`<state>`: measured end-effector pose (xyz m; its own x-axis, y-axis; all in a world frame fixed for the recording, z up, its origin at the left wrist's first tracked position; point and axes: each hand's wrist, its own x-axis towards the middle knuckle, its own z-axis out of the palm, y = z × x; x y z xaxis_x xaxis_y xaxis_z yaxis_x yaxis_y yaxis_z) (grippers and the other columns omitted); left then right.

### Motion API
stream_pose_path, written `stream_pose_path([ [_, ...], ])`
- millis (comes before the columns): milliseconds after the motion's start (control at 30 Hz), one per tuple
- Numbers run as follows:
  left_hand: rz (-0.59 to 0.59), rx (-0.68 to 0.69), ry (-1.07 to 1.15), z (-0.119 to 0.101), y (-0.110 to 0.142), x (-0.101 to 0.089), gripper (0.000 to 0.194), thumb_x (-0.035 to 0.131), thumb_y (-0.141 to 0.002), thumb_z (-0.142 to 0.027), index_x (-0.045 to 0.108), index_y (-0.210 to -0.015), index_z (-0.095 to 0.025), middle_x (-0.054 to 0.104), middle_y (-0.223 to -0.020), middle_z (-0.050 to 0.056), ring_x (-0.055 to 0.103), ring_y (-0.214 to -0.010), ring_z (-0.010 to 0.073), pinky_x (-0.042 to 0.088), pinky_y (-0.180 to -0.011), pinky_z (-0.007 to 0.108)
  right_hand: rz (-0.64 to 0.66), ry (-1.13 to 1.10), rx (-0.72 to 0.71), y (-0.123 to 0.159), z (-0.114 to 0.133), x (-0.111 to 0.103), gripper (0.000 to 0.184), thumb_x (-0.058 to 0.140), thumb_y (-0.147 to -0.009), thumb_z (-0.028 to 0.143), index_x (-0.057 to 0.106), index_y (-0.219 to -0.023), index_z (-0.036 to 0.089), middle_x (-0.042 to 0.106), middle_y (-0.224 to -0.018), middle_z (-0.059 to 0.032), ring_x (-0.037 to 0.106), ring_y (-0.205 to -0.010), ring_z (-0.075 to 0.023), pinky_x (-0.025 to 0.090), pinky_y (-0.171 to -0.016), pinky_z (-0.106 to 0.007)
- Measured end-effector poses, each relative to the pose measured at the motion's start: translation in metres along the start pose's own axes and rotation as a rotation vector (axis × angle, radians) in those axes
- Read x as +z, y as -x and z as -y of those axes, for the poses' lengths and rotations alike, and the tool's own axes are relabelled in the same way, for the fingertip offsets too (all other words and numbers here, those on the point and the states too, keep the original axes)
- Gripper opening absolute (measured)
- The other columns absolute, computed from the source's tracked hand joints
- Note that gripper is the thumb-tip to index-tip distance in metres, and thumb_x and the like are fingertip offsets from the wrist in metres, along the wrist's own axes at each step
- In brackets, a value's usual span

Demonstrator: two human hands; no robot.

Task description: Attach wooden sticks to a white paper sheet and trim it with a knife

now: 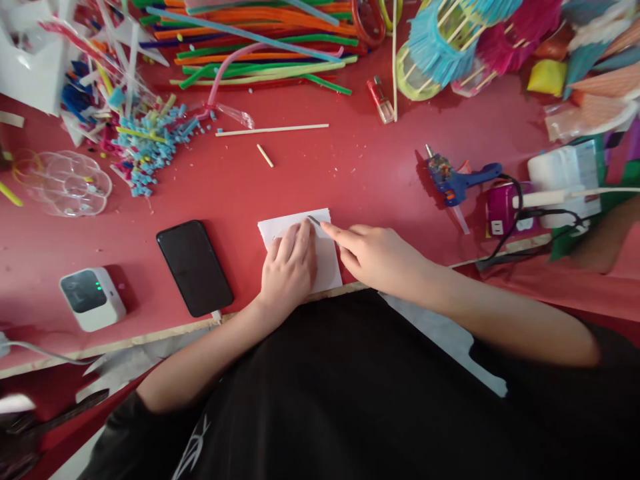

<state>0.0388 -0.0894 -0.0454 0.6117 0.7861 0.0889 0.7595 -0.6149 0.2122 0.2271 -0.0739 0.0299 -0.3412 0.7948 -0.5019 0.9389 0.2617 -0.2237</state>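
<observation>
A white board or sheet [327, 263], roughly square, lies at the table's front edge. My left hand [289, 267] rests on it with the fingers stretched out and pressing down. My right hand [377, 257] is closed around a thin dark knife blade [314, 221], its index finger laid along the back. The blade's tip is close to my left fingertips, near the sheet's far edge. Most of the knife's handle is hidden inside my right hand.
A black phone [195, 268] and a small white device [93, 299] lie to the left. On the right are a blue glue gun [457, 177] and a purple power socket [509, 208]. Behind lie wooden sticks [273, 130], a small red bottle [380, 100], pipe cleaners [270, 50] and blue scraps [150, 147].
</observation>
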Motion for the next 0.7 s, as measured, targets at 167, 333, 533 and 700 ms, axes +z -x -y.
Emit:
stream_pose_path([
  [167, -0.021, 0.049, 0.019, 0.004, -0.001, 0.001, 0.049, 0.041, -0.097, -0.019, 0.049, -0.143, -0.005, 0.052, -0.148, 0.02, 0.045, -0.14, 0.0296, 0.039, -0.113, 0.041, 0.094, 0.119, 0.036, 0.0, 0.013, -0.006, 0.059, 0.03, -0.098, 0.019, 0.033, -0.157, 0.018, 0.064, -0.093, -0.0113, 0.058, -0.066, -0.0176, 0.031, -0.054, -0.029],
  [333, -0.042, 0.047, 0.022, 0.005, 0.0, 0.004, 0.05, 0.041, -0.095, -0.017, 0.048, -0.144, -0.007, 0.054, -0.145, 0.019, 0.047, -0.139, 0.029, 0.041, -0.112, 0.041, 0.177, 0.214, 0.062, 0.001, 0.027, -0.008, 0.066, 0.029, -0.094, 0.011, 0.024, -0.159, 0.013, 0.062, -0.094, -0.0146, 0.061, -0.066, -0.02, 0.033, -0.05, -0.03],
  [533, -0.055, 0.043, 0.026, 0.005, -0.002, 0.004, 0.052, 0.041, -0.094, -0.016, 0.046, -0.145, -0.006, 0.057, -0.143, 0.02, 0.05, -0.137, 0.0286, 0.043, -0.11, 0.041, 0.206, 0.228, 0.076, -0.003, 0.03, -0.009, 0.066, 0.028, -0.093, 0.009, 0.022, -0.159, 0.012, 0.062, -0.095, -0.0159, 0.064, -0.068, -0.0212, 0.04, -0.052, -0.029],
  [700, -0.064, 0.041, 0.009, 0.004, -0.003, 0.005, 0.049, 0.04, -0.095, -0.015, 0.05, -0.141, -0.003, 0.059, -0.14, 0.02, 0.052, -0.135, 0.029, 0.045, -0.108, 0.041, 0.245, 0.219, 0.086, -0.003, 0.033, -0.013, 0.07, 0.028, -0.091, 0.005, 0.02, -0.16, 0.011, 0.062, -0.097, -0.0168, 0.065, -0.07, -0.0218, 0.042, -0.053, -0.03],
])
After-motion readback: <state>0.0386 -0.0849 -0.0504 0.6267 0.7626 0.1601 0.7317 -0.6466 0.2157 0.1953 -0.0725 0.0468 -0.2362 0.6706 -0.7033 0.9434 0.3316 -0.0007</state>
